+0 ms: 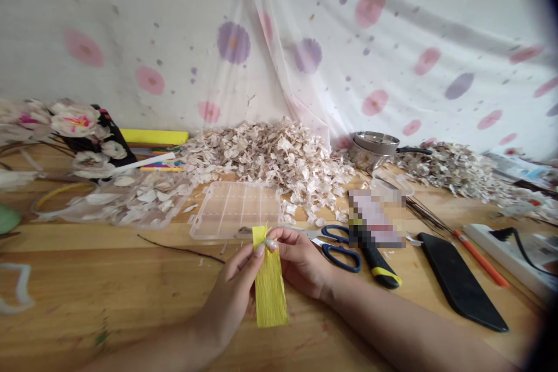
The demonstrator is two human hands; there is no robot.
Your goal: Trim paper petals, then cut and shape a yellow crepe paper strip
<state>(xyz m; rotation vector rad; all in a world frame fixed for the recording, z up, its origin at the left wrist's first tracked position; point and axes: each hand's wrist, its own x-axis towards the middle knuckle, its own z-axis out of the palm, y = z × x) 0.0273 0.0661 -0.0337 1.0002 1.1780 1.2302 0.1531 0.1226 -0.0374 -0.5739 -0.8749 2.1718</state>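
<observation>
Between my hands hangs a strip of yellow crepe paper [271, 296], its long end pointing down toward me. My left hand [238, 276] pinches it near the top from the left, thumb in front. My right hand [303, 261] is closed at the same upper part, its fingertips meeting the left thumb; thin shreds stick up at the top edge there. Just behind the right hand lie blue-handled scissors [342, 258], their blades partly hidden by the fingers. A thin dark stick [181, 248] lies on the table beyond my left hand.
Behind are a clear compartment box [235, 209], a heap of pale dried petals [279, 157] and a metal pot [370, 151]. White flowers [78, 122] stand left. To the right lie a black-and-yellow handle [377, 261], a black sheath-like piece [462, 282], an orange pen-like tool [482, 258] and a power strip [510, 261].
</observation>
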